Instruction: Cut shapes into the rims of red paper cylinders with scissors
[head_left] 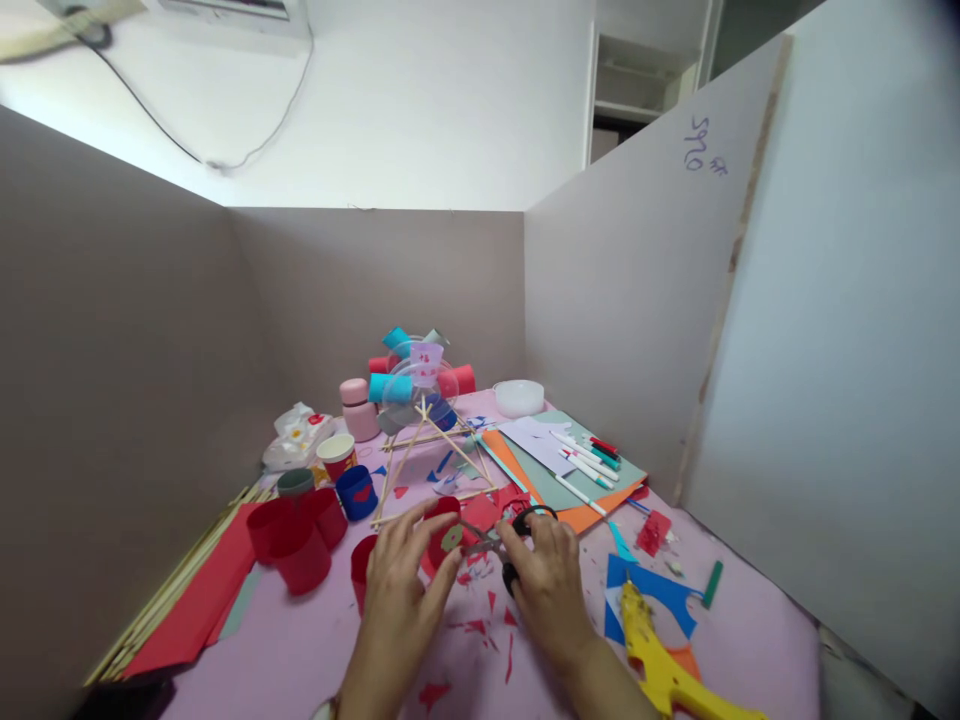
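My left hand (pixel 405 580) has its thumb and fingers curved round a small red paper cup (pixel 433 552), which bears a green flower-shaped patch on its side. My right hand (pixel 551 590) grips a pair of scissors (pixel 489 541) with black handles, their blades pointing left at the cup. Beside my left hand another red cup (pixel 359 572) is partly hidden. Red paper scraps (pixel 474 628) are scattered on the pink tabletop below and between my hands. Behind them stands a frame of thin wooden sticks (pixel 397 465).
At the back rises a wheel with blue and red cups (pixel 391 388). Left are more red cups (pixel 300 555), a blue cup (pixel 357 493) and red sheets (pixel 199 590). Right are markers (pixel 589 465) on coloured paper and a yellow glue gun (pixel 652 650). Grey partitions (pixel 615 300) enclose the table.
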